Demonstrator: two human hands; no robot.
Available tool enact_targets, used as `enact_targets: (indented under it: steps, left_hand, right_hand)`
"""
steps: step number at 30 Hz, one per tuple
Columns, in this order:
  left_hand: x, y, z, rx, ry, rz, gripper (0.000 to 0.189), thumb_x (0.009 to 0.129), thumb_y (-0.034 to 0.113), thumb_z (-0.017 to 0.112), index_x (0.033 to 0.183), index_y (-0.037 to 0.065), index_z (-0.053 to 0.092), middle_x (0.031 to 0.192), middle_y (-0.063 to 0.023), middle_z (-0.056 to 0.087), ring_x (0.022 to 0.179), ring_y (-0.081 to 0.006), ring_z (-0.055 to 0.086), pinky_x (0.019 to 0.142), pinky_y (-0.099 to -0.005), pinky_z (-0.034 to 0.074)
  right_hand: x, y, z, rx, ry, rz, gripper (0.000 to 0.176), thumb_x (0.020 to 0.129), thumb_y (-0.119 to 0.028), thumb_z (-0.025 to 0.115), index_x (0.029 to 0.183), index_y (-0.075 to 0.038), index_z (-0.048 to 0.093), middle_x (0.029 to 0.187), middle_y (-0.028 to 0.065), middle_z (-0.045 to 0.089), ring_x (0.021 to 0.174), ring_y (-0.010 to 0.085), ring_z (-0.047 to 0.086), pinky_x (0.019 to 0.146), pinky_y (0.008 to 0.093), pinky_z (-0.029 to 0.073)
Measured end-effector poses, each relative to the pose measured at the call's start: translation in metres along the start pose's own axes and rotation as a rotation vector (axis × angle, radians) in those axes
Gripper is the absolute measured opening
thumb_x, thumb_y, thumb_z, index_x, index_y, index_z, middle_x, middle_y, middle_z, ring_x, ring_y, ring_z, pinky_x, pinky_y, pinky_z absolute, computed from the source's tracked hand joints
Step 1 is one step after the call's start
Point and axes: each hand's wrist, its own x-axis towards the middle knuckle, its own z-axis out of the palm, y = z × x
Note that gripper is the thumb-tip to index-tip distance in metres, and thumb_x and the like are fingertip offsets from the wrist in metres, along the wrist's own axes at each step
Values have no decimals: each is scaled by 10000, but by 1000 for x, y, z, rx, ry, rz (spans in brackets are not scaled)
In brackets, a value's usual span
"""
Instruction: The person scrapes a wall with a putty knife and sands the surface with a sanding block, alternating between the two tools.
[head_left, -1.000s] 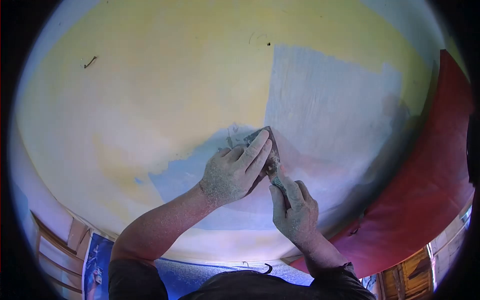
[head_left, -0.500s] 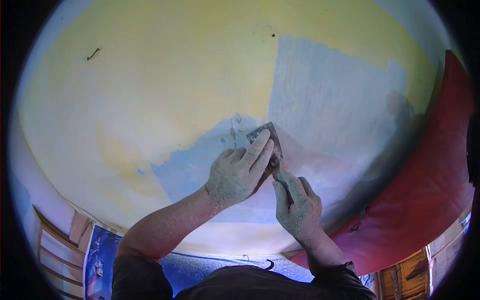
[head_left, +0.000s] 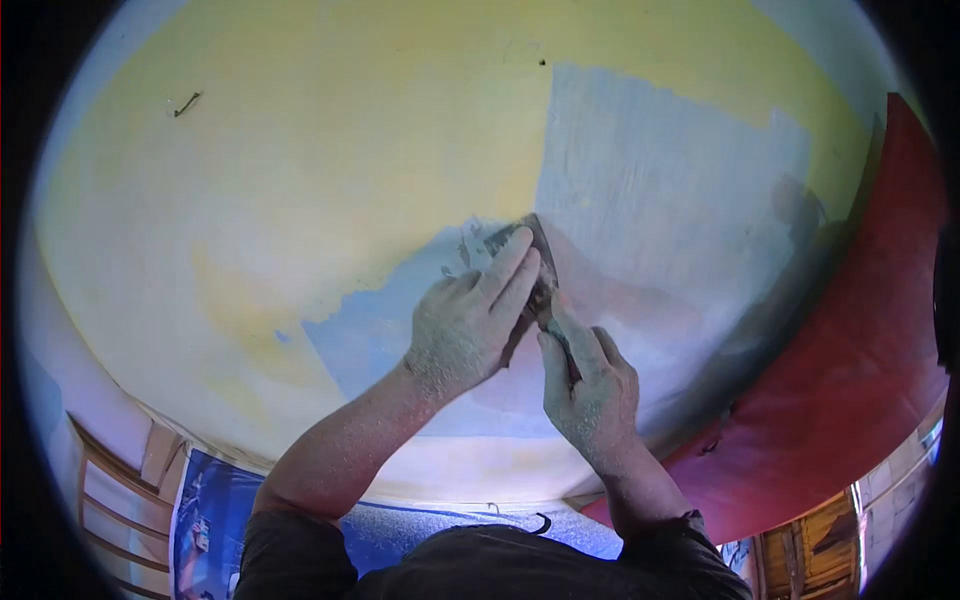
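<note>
A scraper [head_left: 546,262] with a dark, flat blade lies against the painted wall, its handle toward me. My right hand [head_left: 596,392] is closed round the handle, the index finger stretched along it toward the blade. My left hand [head_left: 462,328] presses on the blade from above, two fingers stretched out flat; its other fingers are partly hidden. Pale dust coats both hands and forearms. Under the blade, a blue-grey patch [head_left: 385,335] of the wall meets yellow paint [head_left: 400,150], with small scraped spots just left of the blade.
A larger grey-blue patch [head_left: 675,160] covers the wall at upper right. A red curved panel [head_left: 820,420] stands along the right side. A bent nail [head_left: 187,104] sticks out at upper left. Below are a dusty blue sheet [head_left: 420,535] and a wooden rack [head_left: 120,480].
Both hands and the scraper have moved slightly up along the wall, toward the border of the yellow paint. The grip looks the same.
</note>
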Motion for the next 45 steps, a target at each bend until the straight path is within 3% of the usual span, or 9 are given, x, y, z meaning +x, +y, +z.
enact_targets:
  steps: [10, 14, 23, 26, 27, 33, 35, 42, 45]
  left_hand:
    - [0, 10, -2, -105, 55, -154, 679, 839, 114, 893, 1484, 63, 686, 1621, -112, 643, 1031, -262, 827, 831, -388, 670]
    - [-4, 18, -7, -125, -42, -205, 664, 851, 104, 877, 1482, 93, 673, 1631, -106, 632, 1012, -285, 825, 816, -386, 667]
    - [-2, 18, -8, -125, 7, -238, 659, 854, 80, 868, 1484, 80, 675, 1645, -116, 624, 1068, -289, 825, 849, -391, 673]
    - [-12, 27, 0, -105, -40, -248, 653, 852, 64, 863, 1478, 76, 679, 1651, -118, 619, 1062, -287, 827, 848, -389, 675]
    - [-11, 24, 5, -84, 17, -203, 659, 879, 165, 850, 1498, 52, 654, 1679, -119, 591, 916, -254, 813, 746, -389, 636]
    - [0, 14, -3, -65, 54, -192, 657, 882, 137, 845, 1505, 66, 650, 1677, -115, 589, 945, -257, 819, 748, -377, 636]
    - [-5, 19, -4, -66, 16, -190, 648, 886, 122, 837, 1503, 70, 649, 1658, -120, 604, 971, -268, 821, 768, -370, 646]
    - [5, 14, -4, -5, 78, -196, 569, 898, 124, 831, 1445, 65, 687, 1635, -119, 629, 903, -280, 823, 769, -381, 651]
    - [-3, 19, -5, -73, -18, -233, 655, 883, 95, 847, 1507, 96, 646, 1668, -113, 595, 1074, -318, 813, 836, -398, 666]
  right_hand:
    - [-3, -10, -5, 25, -6, 8, 526, 1063, -207, 763, 1576, -167, 653, 867, 105, 682, 651, 322, 715, 563, 473, 569]
    - [-14, -7, -4, 41, -26, 37, 509, 1063, -209, 765, 1560, -159, 663, 862, 111, 685, 653, 328, 719, 565, 475, 570]
    - [-1, -12, -7, 39, -13, 23, 464, 1063, -208, 763, 1518, -149, 698, 858, 126, 697, 667, 332, 728, 571, 475, 572]
    - [-12, -9, -4, 55, -35, 66, 469, 1064, -208, 761, 1524, -144, 691, 872, 128, 707, 672, 337, 731, 581, 477, 576]
    - [-13, -7, -3, 66, -45, 76, 474, 1065, -209, 760, 1528, -143, 688, 877, 129, 710, 675, 338, 732, 585, 477, 578]
    - [3, -9, 5, 100, 59, -21, 477, 1063, -214, 758, 1530, -149, 684, 872, 140, 712, 676, 367, 731, 595, 481, 587]
    - [-7, -13, -3, 86, 1, 58, 460, 1063, -212, 757, 1514, -150, 692, 877, 145, 712, 684, 372, 732, 597, 486, 586]
    - [8, -10, 2, 97, 18, 33, 426, 1066, -223, 753, 1484, -157, 704, 888, 138, 706, 704, 370, 739, 606, 496, 588]
    - [-4, -14, -7, 89, -26, 73, 452, 1066, -219, 750, 1510, -154, 692, 881, 138, 699, 697, 370, 736, 606, 501, 585]
